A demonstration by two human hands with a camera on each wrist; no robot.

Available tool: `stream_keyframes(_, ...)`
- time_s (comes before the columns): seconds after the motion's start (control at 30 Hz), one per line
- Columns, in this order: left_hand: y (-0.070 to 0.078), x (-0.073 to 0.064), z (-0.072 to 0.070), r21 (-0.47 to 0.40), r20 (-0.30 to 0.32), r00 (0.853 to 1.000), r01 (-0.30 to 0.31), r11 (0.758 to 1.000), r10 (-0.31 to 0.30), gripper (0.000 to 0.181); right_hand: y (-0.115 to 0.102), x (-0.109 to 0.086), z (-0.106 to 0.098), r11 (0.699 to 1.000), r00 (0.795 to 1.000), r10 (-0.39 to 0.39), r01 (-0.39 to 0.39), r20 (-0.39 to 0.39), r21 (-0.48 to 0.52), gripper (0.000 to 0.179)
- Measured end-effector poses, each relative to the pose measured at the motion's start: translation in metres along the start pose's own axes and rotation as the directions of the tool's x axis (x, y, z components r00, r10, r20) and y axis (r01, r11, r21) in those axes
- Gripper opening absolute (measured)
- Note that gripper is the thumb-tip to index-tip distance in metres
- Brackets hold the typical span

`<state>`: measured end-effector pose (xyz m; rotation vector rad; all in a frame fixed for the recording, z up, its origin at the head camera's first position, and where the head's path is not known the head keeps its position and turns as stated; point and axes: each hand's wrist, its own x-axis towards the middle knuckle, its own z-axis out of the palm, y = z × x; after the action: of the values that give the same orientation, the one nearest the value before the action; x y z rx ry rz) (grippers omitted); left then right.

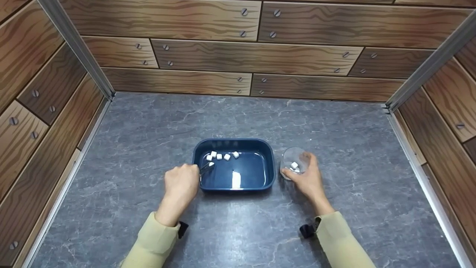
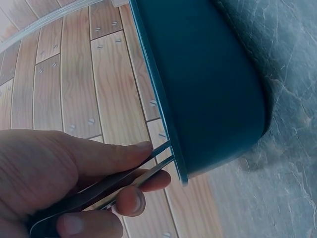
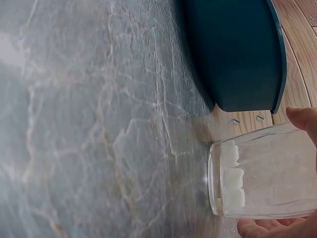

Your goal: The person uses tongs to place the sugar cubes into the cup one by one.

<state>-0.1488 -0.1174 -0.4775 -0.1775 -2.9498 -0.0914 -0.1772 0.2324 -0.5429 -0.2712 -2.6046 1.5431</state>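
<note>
My left hand [image 1: 181, 183] holds a pair of metal tweezers [image 2: 91, 192] between thumb and fingers. Their tips reach over the left rim of a dark blue rectangular basin [image 1: 256, 188], and a small white cube [image 1: 211, 164] sits at the tips. In the left wrist view the basin's wall hides those tips. Several more white cubes [image 1: 219, 156] lie along the far side of the basin floor. To the right of the basin, my right hand [image 1: 311, 179] grips a clear glass [image 3: 277, 171] standing upright on the table. White cubes [image 3: 234, 178] rest at its bottom.
The grey marbled tabletop [image 1: 238, 230] carries the basin and the glass. Wood-patterned panels [image 1: 208, 56] close it off at the back and on both sides, with metal strips [image 1: 427, 186] along the side edges.
</note>
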Motion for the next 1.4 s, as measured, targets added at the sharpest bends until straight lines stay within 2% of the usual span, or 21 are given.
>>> stream_keyframes(0.6, 0.000, 0.000, -0.002, -0.019, -0.016, 0.999, -0.028, 0.999, 0.027, 0.025, 0.001, -0.001, 0.000, 1.000, 1.000, 0.014, -0.014, 0.006, -0.006, 0.096)
stream_keyframes(0.73, 0.001, 0.000, -0.005, -0.029, -0.051, 0.998, -0.042, 0.999, 0.040, 0.028, 0.002, -0.001, -0.001, 1.000, 1.000, 0.019, -0.019, 0.011, -0.006, 0.097)
stream_keyframes(1.0, 0.004, -0.001, -0.008, -0.049, -0.155, 0.982, -0.117, 0.992, 0.108, 0.028, 0.002, -0.001, 0.000, 1.000, 1.000, 0.003, -0.003, -0.001, 0.012, 0.095)
stream_keyframes(1.2, 0.004, -0.001, -0.010, -0.074, -0.182, 0.975, -0.139, 0.987, 0.124, 0.026, 0.001, -0.001, 0.000, 1.000, 1.000, 0.015, -0.015, 0.009, 0.007, 0.097)
stream_keyframes(1.4, 0.007, -0.001, -0.013, -0.118, -0.219, 0.957, -0.220, 0.968, 0.191, 0.027, 0.000, 0.000, -0.001, 1.000, 1.000, 0.019, -0.019, 0.013, -0.002, 0.098)
